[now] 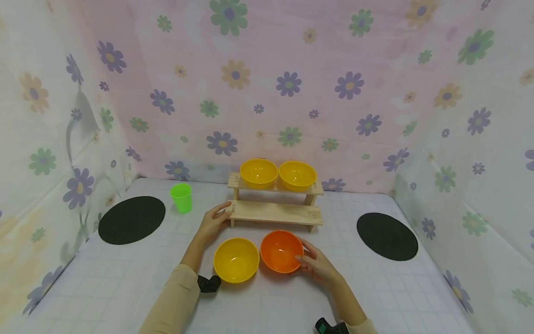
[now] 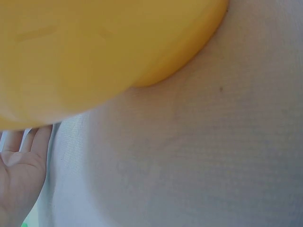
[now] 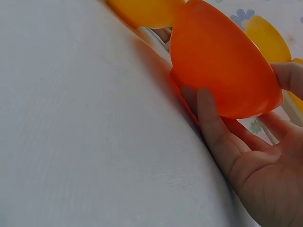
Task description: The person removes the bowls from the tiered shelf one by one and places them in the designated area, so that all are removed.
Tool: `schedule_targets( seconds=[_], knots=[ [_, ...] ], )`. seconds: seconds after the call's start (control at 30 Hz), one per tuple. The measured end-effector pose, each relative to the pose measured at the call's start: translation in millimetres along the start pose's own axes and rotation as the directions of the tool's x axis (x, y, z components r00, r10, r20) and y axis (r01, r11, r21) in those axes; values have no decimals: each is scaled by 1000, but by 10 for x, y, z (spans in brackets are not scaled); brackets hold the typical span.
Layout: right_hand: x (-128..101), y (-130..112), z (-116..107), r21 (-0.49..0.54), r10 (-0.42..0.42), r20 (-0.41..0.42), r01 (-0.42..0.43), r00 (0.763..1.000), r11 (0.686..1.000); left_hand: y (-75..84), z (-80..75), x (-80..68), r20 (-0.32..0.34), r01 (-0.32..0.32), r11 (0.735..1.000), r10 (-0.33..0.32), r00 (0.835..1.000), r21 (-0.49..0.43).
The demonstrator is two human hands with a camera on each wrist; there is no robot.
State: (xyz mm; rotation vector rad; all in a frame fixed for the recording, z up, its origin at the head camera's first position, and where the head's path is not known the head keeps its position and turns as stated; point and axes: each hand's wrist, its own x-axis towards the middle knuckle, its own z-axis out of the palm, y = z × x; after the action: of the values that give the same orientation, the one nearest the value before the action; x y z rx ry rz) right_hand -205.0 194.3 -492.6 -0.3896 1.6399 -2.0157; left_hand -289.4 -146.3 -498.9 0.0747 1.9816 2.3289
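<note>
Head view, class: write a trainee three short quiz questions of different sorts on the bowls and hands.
1. True or false: the right hand grips the orange bowl.
2. How many yellow bowls stand on the wooden shelf?
3. The left hand touches: A) the green cup, B) the shelf's lower step, C) the yellow bowl on the table.
Key: 1 true; 2 two; 3 B.

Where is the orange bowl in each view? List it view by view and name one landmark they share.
Head: orange bowl at lower centre, on the table, right hand holding its right side.
Left wrist: not in it; only a yellow bowl fills the top.
Right wrist: upper right, fingers round its underside.
Shared landmark: that yellow bowl beside it, seen at the top in the right wrist view.
</note>
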Motion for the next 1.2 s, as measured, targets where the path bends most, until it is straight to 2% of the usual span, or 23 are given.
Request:
schedule_targets(
  seconds=[0.37, 0.5, 0.8, 1.2],
  knots=[
    [-63, -13, -6, -66, 48, 25, -46, 999, 997, 8, -1, -1, 27, -4, 1000, 4, 1000, -24],
    [-81, -22, 1, -87, 66, 27, -63, 997, 994, 13, 4, -4, 15, 6, 1000, -6, 1000, -20],
    [-92, -20, -2, -80, 64, 70, -58, 995, 995, 9, 5, -5, 10, 11, 1000, -11, 1000, -23],
    [-120, -15, -71, -74, 144, 148, -135, 978, 988, 9, -5, -8, 14, 9, 1000, -8, 1000, -16]
  ],
)
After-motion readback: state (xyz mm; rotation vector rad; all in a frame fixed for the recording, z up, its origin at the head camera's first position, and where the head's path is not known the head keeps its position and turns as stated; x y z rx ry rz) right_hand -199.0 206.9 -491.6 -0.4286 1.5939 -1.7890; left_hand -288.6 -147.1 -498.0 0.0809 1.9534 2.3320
